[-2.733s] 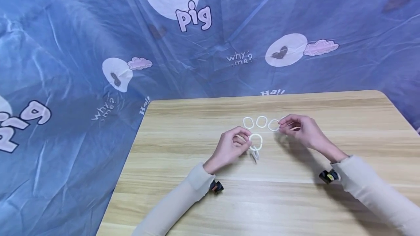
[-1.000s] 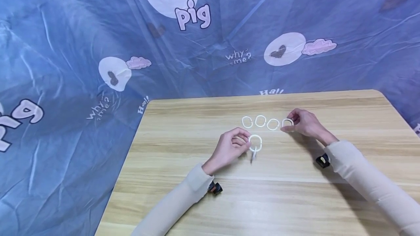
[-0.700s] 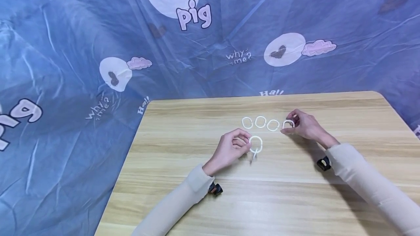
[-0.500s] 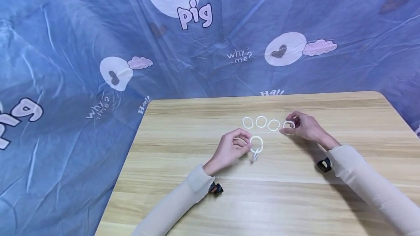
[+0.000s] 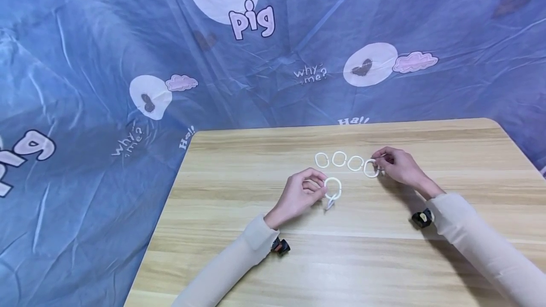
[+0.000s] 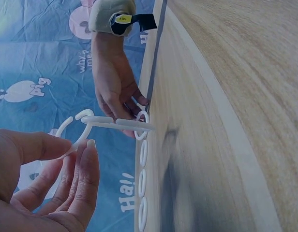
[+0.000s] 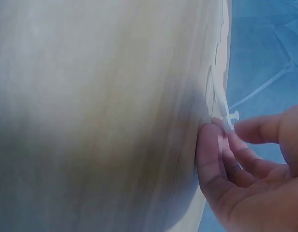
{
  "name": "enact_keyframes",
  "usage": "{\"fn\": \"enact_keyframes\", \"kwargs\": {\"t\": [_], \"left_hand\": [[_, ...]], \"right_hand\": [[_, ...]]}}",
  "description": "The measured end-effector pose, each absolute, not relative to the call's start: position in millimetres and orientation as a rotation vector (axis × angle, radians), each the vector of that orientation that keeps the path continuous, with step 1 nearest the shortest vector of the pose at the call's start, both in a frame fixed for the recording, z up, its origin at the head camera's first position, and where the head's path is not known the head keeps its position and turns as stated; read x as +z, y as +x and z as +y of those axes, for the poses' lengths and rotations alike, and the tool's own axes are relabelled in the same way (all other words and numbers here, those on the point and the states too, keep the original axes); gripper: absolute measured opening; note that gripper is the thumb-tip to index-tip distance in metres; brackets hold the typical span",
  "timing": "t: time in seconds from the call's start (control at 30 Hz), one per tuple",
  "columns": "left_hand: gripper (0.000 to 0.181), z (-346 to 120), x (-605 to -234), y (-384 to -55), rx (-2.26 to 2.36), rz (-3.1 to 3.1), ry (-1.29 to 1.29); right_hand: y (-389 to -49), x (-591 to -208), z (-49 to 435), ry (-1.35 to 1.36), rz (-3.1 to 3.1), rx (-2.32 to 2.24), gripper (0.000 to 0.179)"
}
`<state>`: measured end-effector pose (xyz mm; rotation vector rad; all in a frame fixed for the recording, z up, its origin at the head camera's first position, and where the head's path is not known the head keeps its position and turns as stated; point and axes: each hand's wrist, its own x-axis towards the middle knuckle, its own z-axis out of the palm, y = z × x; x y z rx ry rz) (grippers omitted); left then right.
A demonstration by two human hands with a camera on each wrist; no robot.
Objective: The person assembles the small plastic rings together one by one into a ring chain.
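Note:
Between thumb and fingertips, my left hand [image 5: 300, 193] pinches a white plastic ring link [image 5: 340, 188] with a gap in its side. A second white link [image 5: 330, 203] is threaded through it and hangs below; in the left wrist view this hanging link [image 6: 103, 122] appears edge-on. At the right end of a row, my right hand [image 5: 397, 167] pinches the upper right edge of another ring link [image 5: 366, 169]. Seen from the right wrist, that link [image 7: 217, 92] tilts up at the fingertips, close over the wood.
Three more white ring links lie side by side on the wooden table [image 5: 256, 259]: a left one [image 5: 316, 161], a middle one [image 5: 334, 159] and a right one [image 5: 349, 164]. A blue printed cloth [image 5: 281, 94] hangs behind the table and along its left side.
The right hand has lowered slightly and shifted its grip; its link has moved left and toward me, up to the row. The left hand stays put while its hanging link swings.

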<state>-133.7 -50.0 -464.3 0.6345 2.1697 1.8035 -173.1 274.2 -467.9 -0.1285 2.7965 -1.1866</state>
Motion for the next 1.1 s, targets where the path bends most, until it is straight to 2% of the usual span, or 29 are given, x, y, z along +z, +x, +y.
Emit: {"fn": "enact_keyframes", "kwargs": {"t": [0.77, 1.1], "left_hand": [[0.027, -46.9, -462.4, -131.3, 1.823, 2.192, 0.597], [0.027, -46.7, -461.5, -132.4, 1.843, 2.212, 0.581]], "right_hand": [[-158.5, -458.8, 261.7, -0.133, 2.652, -1.382, 0.028], [-150.3, -454.9, 251.0, -0.348, 2.753, -1.425, 0.025]]}}
